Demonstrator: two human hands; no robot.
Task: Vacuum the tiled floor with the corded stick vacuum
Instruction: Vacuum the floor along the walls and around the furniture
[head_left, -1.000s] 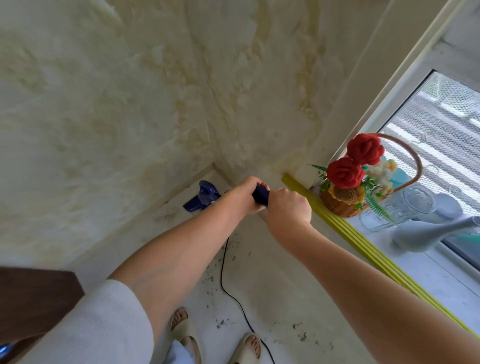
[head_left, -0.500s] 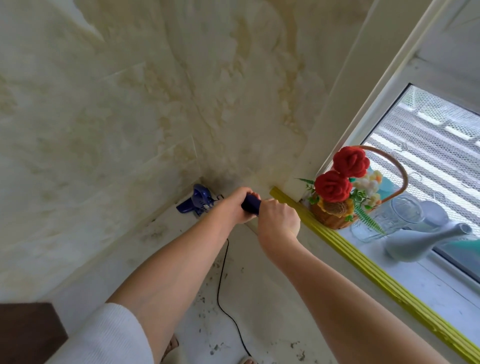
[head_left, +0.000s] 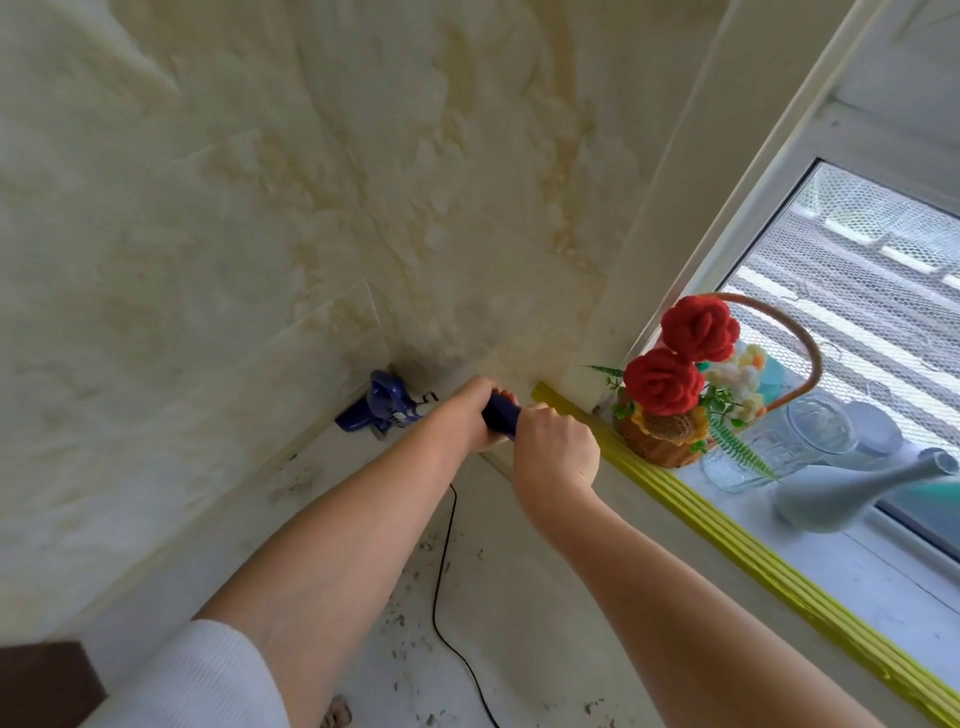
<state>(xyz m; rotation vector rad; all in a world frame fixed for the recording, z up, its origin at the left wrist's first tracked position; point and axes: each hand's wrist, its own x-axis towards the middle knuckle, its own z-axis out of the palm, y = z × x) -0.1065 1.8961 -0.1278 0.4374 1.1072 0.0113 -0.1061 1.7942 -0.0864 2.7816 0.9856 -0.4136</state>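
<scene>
Both of my hands grip the dark blue handle (head_left: 501, 413) of the stick vacuum. My left hand (head_left: 467, 410) holds it further down, my right hand (head_left: 553, 449) nearer to me. The vacuum's blue body (head_left: 384, 402) sits low in the corner where two marbled walls meet the pale tiled floor (head_left: 519, 597). My arms hide the tube between handle and body. The black cord (head_left: 441, 571) trails from under my left forearm across the floor towards me. Dark specks of dirt lie on the tiles beside the cord.
To the right is a white windowsill (head_left: 857, 571) with a yellow edge strip (head_left: 727, 545). It carries a wicker basket with red flowers (head_left: 670, 415), glass jars (head_left: 810, 436) and a pale bottle lying on its side (head_left: 852, 488). Dark wooden furniture (head_left: 41, 675) stands at bottom left.
The view has tilted upward, so my sandalled feet have dropped out of the frame. The vacuum body sits deeper in the corner. Both hands keep the same grip on the handle.
</scene>
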